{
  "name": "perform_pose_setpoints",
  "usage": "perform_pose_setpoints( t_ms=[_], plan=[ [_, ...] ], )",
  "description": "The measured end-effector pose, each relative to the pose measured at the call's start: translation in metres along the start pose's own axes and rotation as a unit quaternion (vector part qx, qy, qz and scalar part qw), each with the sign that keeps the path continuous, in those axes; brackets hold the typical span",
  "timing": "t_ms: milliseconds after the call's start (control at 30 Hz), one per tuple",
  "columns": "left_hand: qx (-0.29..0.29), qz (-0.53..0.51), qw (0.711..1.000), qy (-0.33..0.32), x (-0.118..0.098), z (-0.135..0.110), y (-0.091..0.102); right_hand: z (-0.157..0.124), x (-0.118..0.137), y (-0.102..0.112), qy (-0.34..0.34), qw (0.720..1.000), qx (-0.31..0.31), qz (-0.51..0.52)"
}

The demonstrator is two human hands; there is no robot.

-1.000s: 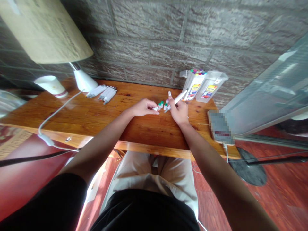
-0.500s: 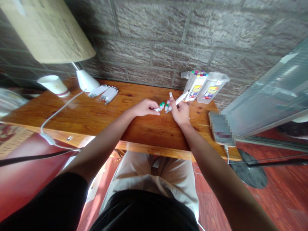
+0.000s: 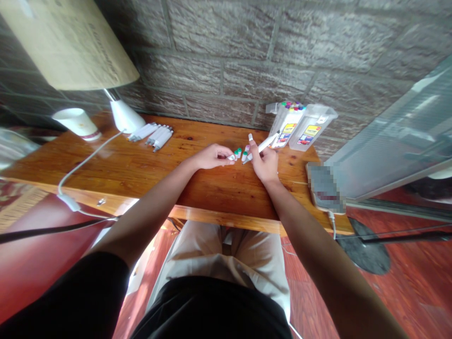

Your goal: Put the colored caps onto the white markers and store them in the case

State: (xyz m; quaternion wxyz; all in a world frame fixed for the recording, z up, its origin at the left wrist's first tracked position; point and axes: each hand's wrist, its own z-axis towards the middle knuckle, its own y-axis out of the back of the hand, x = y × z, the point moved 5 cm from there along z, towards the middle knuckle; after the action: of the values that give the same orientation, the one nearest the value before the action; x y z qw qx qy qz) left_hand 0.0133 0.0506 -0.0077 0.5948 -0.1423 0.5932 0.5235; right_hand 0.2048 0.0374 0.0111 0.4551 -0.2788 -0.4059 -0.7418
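My right hand (image 3: 264,165) is closed around a white marker (image 3: 267,142), which slants with its grey tip low on the left and its other end up on the right. My left hand (image 3: 213,157) pinches a small white marker cap (image 3: 230,157) between thumb and fingers. Between the two hands, several short white caps with green ends (image 3: 244,156) stand on the wooden desk (image 3: 226,188). Another white cap (image 3: 250,137) shows just above my right thumb. A pinkish cap, partly hidden, is beside the marker.
Several grey-white markers (image 3: 160,136) lie at the back left, near the lamp base (image 3: 125,115) and a paper cup (image 3: 78,125). Two clear marker cases (image 3: 310,129) stand at the back right, one filled with markers. A phone (image 3: 325,188) with a cable lies at the right edge.
The cap in my left hand has turned and risen slightly, so its end faces up more. My right hand and the marker have hardly moved.
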Motion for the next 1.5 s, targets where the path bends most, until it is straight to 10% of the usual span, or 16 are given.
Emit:
perform_pose_setpoints(
  t_ms=[333, 667, 1100, 1500],
  plan=[
    [-0.014, -0.086, 0.995, 0.047, 0.009, 0.002, -0.001, -0.002, -0.003, 0.001, -0.006, 0.999, -0.003, 0.052],
    [-0.025, -0.011, 1.0, 0.01, 0.007, 0.002, 0.001, 0.014, -0.029, 0.028, -0.129, 0.964, -0.163, 0.167],
    [-0.018, 0.048, 0.999, -0.003, -0.003, 0.001, 0.001, 0.002, 0.0, 0.0, -0.015, 0.989, 0.045, 0.14],
    [-0.026, -0.008, 0.999, 0.016, -0.005, 0.002, -0.002, 0.001, 0.007, -0.002, -0.005, 0.986, 0.064, 0.154]
  ],
)
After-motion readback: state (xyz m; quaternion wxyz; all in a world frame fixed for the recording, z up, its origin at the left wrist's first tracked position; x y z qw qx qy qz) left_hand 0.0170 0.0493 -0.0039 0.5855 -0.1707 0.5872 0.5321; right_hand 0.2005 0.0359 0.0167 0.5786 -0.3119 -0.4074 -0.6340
